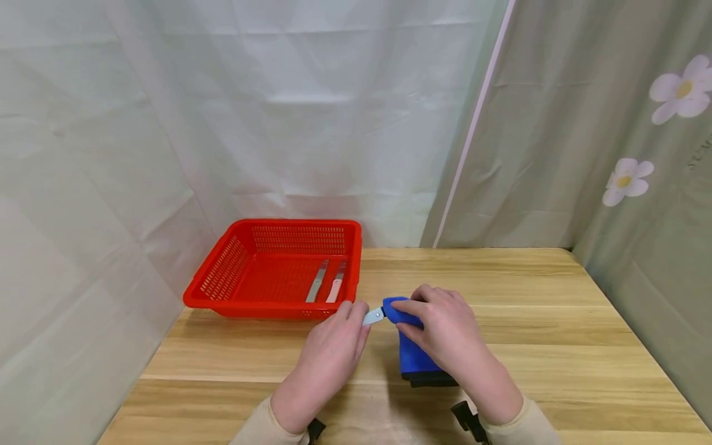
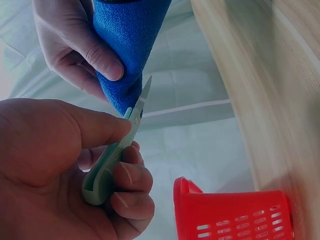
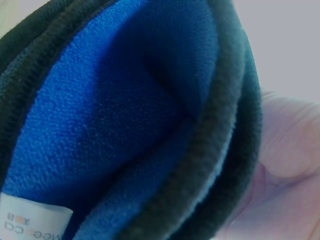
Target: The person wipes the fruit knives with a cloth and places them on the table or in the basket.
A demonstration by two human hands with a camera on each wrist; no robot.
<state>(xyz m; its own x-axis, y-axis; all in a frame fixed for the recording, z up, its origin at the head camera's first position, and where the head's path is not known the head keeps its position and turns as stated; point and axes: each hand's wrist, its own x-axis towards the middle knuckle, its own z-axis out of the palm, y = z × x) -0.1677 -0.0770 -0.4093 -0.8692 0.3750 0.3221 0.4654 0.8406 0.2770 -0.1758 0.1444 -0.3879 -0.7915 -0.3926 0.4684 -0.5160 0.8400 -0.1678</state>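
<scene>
My left hand [image 1: 334, 343] grips a small folding knife [image 1: 374, 316] by its pale green handle, with the blade unfolded. In the left wrist view the knife's pointed blade [image 2: 145, 95] lies alongside the bottom of the blue cloth. My right hand [image 1: 449, 327] pinches that cloth [image 1: 419, 358], a folded blue towel with black edging, right at the base of the blade. The rest of the towel hangs below the right hand. Blue folds and black edges of the cloth fill most of the right wrist view, with a white label [image 3: 35, 220] at lower left.
A red plastic basket [image 1: 222, 304] stands at the back left of the wooden table [image 1: 534, 346]. Inside it lie a knife with a grey-green handle [image 1: 314, 290] and one with a pink handle [image 1: 334, 291]. Pale curtains [image 1: 334, 123] hang behind the table and at its sides.
</scene>
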